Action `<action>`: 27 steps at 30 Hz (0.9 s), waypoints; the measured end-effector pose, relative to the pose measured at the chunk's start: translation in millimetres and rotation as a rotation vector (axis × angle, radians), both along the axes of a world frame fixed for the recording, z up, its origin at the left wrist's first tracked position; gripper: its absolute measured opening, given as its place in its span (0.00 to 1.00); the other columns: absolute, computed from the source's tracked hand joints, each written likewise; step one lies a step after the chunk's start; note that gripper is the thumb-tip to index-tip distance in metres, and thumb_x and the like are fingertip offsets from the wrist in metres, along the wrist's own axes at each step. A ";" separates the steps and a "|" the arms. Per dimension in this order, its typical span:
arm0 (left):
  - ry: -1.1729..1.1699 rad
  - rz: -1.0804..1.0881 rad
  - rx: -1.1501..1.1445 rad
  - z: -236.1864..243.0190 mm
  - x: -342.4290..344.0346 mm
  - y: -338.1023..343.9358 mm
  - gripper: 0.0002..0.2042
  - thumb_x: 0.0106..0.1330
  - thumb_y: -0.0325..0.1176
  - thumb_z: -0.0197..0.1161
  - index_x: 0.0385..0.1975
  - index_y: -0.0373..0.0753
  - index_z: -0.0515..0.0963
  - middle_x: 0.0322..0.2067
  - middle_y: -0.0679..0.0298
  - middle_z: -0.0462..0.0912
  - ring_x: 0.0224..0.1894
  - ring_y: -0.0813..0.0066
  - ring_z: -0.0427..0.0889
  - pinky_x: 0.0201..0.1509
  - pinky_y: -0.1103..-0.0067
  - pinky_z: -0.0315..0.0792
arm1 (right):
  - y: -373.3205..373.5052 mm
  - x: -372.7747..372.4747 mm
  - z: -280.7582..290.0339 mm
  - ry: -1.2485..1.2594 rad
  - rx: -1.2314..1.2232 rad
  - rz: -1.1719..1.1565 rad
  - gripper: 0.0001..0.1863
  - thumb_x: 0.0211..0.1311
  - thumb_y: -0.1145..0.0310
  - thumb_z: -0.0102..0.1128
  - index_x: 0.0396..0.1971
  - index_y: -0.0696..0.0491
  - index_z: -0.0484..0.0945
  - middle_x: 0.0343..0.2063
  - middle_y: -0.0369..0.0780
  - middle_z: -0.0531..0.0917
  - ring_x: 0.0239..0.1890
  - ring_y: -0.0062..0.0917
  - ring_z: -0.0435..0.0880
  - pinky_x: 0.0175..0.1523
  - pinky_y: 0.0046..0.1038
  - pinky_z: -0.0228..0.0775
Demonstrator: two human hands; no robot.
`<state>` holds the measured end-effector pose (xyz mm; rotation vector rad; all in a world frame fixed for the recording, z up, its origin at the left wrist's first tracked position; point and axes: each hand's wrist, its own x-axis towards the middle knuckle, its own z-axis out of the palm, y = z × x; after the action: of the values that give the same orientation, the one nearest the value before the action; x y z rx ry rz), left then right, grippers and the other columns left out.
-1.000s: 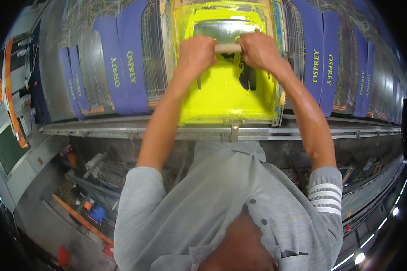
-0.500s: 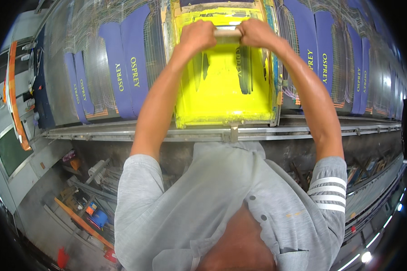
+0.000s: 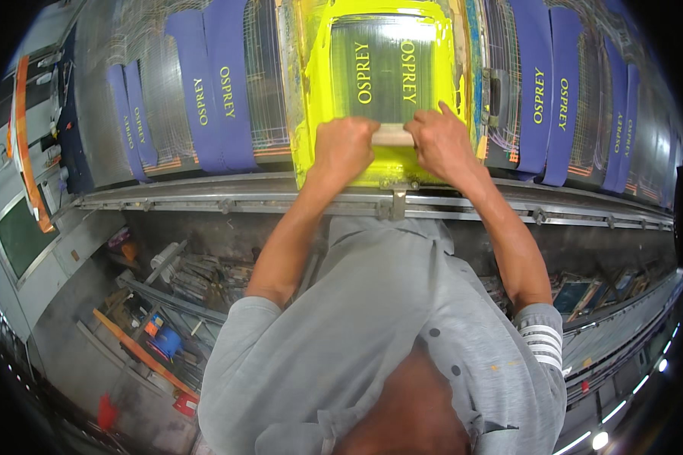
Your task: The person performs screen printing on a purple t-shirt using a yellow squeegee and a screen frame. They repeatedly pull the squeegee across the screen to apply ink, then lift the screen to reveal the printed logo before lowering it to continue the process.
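Both of my hands grip a squeegee with a pale wooden handle, near the front end of a screen-printing frame. My left hand is wrapped round the handle's left end. On its right end my right hand is closed, one finger sticking up a little. Bright yellow ink coats the mesh margins and lies thick around the squeegee. Beyond my hands the mesh window looks dark, with two lines of yellow lettering showing. The squeegee's blade is hidden.
Blue fabric pieces with yellow lettering lie on the long table left of the frame, and more blue pieces lie to its right. A metal rail runs along the table's front edge. Shelves with clutter sit below.
My hands have pulled the squeegee from the frame's far end toward me. The yellow ink has cleared off the middle of the mesh, baring the lettering.
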<state>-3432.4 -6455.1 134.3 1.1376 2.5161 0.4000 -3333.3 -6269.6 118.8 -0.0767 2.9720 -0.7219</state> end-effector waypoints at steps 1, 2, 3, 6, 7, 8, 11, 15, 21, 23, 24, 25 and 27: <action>-0.011 -0.005 0.017 -0.7 5.1 -5.8 0.12 0.48 0.26 0.63 0.32 0.46 0.88 0.24 0.54 0.85 0.29 0.54 0.86 0.32 0.64 0.78 | -5.9 8.2 1.5 0.016 -0.018 -0.014 0.04 0.51 0.74 0.58 0.25 0.53 0.81 0.27 0.46 0.81 0.34 0.44 0.83 0.60 0.52 0.69; -0.017 -0.011 0.037 2.1 7.9 -8.3 0.12 0.48 0.26 0.63 0.33 0.46 0.88 0.24 0.54 0.85 0.29 0.53 0.86 0.32 0.64 0.78 | -4.0 6.5 4.1 -0.046 -0.019 0.007 0.04 0.50 0.74 0.58 0.25 0.53 0.82 0.27 0.46 0.82 0.33 0.44 0.84 0.58 0.51 0.71; -0.033 -0.043 -0.039 5.8 1.4 -3.8 0.13 0.49 0.27 0.63 0.33 0.46 0.88 0.25 0.54 0.85 0.29 0.53 0.86 0.33 0.64 0.79 | 2.5 0.0 4.4 -0.114 -0.015 0.022 0.04 0.49 0.73 0.58 0.26 0.54 0.82 0.26 0.47 0.82 0.33 0.44 0.84 0.55 0.51 0.72; -0.043 -0.092 -0.195 13.5 -56.1 32.5 0.13 0.50 0.28 0.64 0.36 0.46 0.88 0.26 0.55 0.86 0.32 0.55 0.86 0.36 0.64 0.80 | 34.5 -53.3 14.5 -0.330 -0.019 -0.038 0.06 0.49 0.72 0.58 0.28 0.54 0.82 0.26 0.49 0.84 0.31 0.44 0.85 0.41 0.47 0.78; -0.034 -0.074 -0.205 12.8 -77.3 46.4 0.14 0.51 0.28 0.64 0.37 0.47 0.88 0.27 0.55 0.86 0.33 0.55 0.87 0.38 0.64 0.80 | 47.8 -76.1 14.4 -0.378 -0.009 -0.058 0.07 0.50 0.72 0.57 0.28 0.53 0.83 0.26 0.48 0.84 0.31 0.43 0.86 0.38 0.45 0.78; -0.032 -0.058 -0.215 11.8 -101.0 60.0 0.14 0.51 0.29 0.63 0.38 0.47 0.88 0.29 0.55 0.86 0.35 0.56 0.87 0.40 0.64 0.80 | 60.3 -101.1 17.0 -0.395 0.000 -0.061 0.07 0.51 0.72 0.56 0.29 0.53 0.83 0.26 0.47 0.85 0.31 0.42 0.86 0.38 0.44 0.79; -0.002 -0.045 -0.248 15.8 -165.9 102.9 0.15 0.51 0.31 0.63 0.40 0.47 0.87 0.33 0.54 0.87 0.38 0.57 0.87 0.44 0.64 0.80 | 100.2 -166.3 15.8 -0.291 0.063 -0.048 0.08 0.51 0.71 0.57 0.31 0.50 0.84 0.27 0.44 0.86 0.31 0.38 0.86 0.39 0.42 0.78; 0.094 -0.075 -0.173 1.5 -194.0 122.8 0.15 0.50 0.32 0.63 0.38 0.47 0.88 0.30 0.53 0.86 0.34 0.54 0.86 0.40 0.64 0.79 | 119.4 -191.4 -0.6 -0.207 0.095 -0.077 0.08 0.49 0.73 0.60 0.30 0.51 0.84 0.27 0.45 0.85 0.33 0.42 0.85 0.41 0.44 0.77; 0.041 -0.033 -0.147 -0.8 -104.4 66.7 0.16 0.52 0.28 0.62 0.40 0.52 0.88 0.28 0.57 0.86 0.29 0.56 0.86 0.33 0.65 0.79 | 68.1 -101.9 -11.3 -0.088 0.133 -0.003 0.06 0.50 0.74 0.59 0.29 0.52 0.83 0.28 0.44 0.82 0.37 0.41 0.84 0.63 0.49 0.68; 0.040 -0.020 -0.100 -5.6 -60.3 40.2 0.16 0.52 0.26 0.62 0.39 0.52 0.88 0.29 0.58 0.87 0.29 0.57 0.86 0.33 0.66 0.79 | 42.4 -58.4 -9.4 -0.032 0.081 -0.002 0.03 0.50 0.74 0.60 0.25 0.52 0.82 0.28 0.44 0.81 0.38 0.41 0.83 0.66 0.52 0.65; 0.012 -0.011 -0.074 -5.2 -39.6 28.2 0.17 0.51 0.25 0.62 0.39 0.50 0.88 0.30 0.59 0.87 0.30 0.57 0.86 0.34 0.66 0.79 | 30.2 -38.6 -4.1 -0.038 0.056 0.004 0.03 0.50 0.74 0.60 0.25 0.53 0.81 0.29 0.43 0.81 0.40 0.40 0.83 0.66 0.52 0.65; 0.005 0.004 -0.031 -2.9 -21.3 17.5 0.15 0.50 0.25 0.62 0.37 0.49 0.88 0.29 0.59 0.87 0.30 0.57 0.86 0.33 0.66 0.79 | 18.1 -21.3 -1.1 -0.053 0.048 0.006 0.03 0.51 0.73 0.61 0.27 0.53 0.82 0.30 0.43 0.81 0.40 0.40 0.83 0.66 0.53 0.64; -0.003 0.027 0.068 1.2 8.0 3.0 0.12 0.49 0.25 0.62 0.33 0.45 0.87 0.27 0.59 0.86 0.30 0.57 0.86 0.32 0.65 0.78 | 2.6 4.9 6.0 -0.080 0.043 0.005 0.05 0.53 0.71 0.63 0.30 0.53 0.82 0.30 0.43 0.81 0.42 0.39 0.83 0.66 0.53 0.63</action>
<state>-3424.4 -6452.1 135.5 1.1277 2.5349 0.4973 -3328.4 -6267.0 124.8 -0.0518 2.9090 -0.6437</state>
